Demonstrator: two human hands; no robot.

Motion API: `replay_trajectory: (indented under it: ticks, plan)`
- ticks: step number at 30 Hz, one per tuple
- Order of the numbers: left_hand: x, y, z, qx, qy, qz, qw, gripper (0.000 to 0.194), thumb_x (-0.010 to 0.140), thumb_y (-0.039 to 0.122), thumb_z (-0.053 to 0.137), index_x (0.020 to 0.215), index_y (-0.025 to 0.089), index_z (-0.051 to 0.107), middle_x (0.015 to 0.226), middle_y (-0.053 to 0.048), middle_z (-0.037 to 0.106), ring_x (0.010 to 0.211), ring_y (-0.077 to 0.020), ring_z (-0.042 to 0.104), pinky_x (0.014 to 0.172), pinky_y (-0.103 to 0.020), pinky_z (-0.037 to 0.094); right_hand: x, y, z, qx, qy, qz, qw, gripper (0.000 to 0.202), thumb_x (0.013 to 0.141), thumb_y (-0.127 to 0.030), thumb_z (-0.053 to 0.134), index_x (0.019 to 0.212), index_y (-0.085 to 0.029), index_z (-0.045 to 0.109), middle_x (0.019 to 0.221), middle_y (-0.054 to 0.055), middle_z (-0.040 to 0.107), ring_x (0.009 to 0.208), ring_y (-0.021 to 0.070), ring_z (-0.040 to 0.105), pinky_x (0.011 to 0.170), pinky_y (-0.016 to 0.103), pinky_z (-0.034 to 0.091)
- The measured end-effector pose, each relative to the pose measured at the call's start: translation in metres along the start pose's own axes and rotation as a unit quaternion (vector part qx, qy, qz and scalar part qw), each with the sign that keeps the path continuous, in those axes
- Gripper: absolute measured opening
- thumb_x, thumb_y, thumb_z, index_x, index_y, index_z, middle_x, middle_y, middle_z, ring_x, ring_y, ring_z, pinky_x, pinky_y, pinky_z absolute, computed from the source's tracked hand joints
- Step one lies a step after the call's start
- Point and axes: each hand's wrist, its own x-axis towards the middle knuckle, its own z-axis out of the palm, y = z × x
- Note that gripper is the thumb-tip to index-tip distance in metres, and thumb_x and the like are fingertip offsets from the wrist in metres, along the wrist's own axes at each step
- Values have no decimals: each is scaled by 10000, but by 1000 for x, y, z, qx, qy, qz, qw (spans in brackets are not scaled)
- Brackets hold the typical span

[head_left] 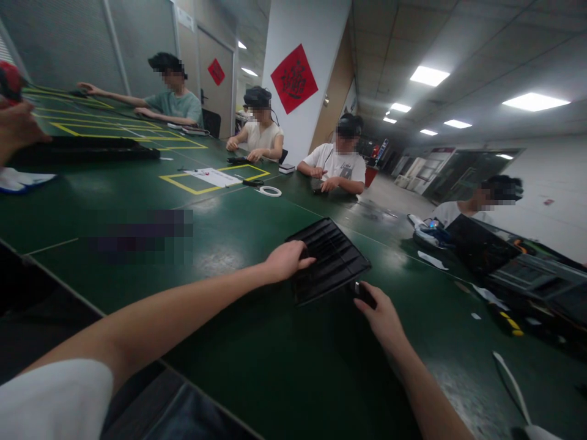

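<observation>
A black ribbed tray (334, 253) lies on the green table (257, 342) in front of me. My left hand (287, 260) rests on the tray's near left edge, fingers laid over its rim. My right hand (380, 315) is at the tray's near right corner, fingers closed around a small dark object (362, 292) that touches the tray. What that object is I cannot tell.
Several seated people work along the far side of the table. A white tape ring (269, 191) and a yellow-outlined square (213, 178) lie beyond the tray. Black trays and tools (527, 275) crowd the right. Another person's hand (18, 125) shows at far left.
</observation>
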Motion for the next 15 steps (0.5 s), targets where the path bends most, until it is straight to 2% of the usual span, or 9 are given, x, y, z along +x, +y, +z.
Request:
replay_trajectory:
  ticks: [3,5,10,15]
  plan:
    - [-13,26,15,-98,-5,60,993,425,785,463,446,1023,117,508,1011,-144,568,942,-244,530,809,-339,399,-10,-28,12,162,-24,-28,986,376,695,-341,510,1010,-136,536,1032,100,562,992,242,501,888,401,386]
    - [-21,36,20,-134,-16,85,987,418,789,458,447,1033,122,498,1005,-132,568,931,-232,535,804,-339,408,-14,-35,17,220,-10,-31,975,350,681,-339,539,968,-140,555,1005,97,574,991,248,504,877,396,397]
    - [-34,43,21,-149,-37,110,982,419,784,449,464,1052,127,477,1012,-123,567,922,-223,538,792,-350,425,-12,-33,27,274,23,-13,961,294,783,-388,457,878,-146,595,853,82,601,833,206,554,755,357,463]
    - [-34,43,22,-153,-62,109,980,464,748,457,518,1050,107,482,1010,-135,564,930,-233,530,784,-346,428,-14,-35,23,273,25,-26,961,337,824,-366,457,1065,-136,509,1066,91,529,976,172,509,858,398,411]
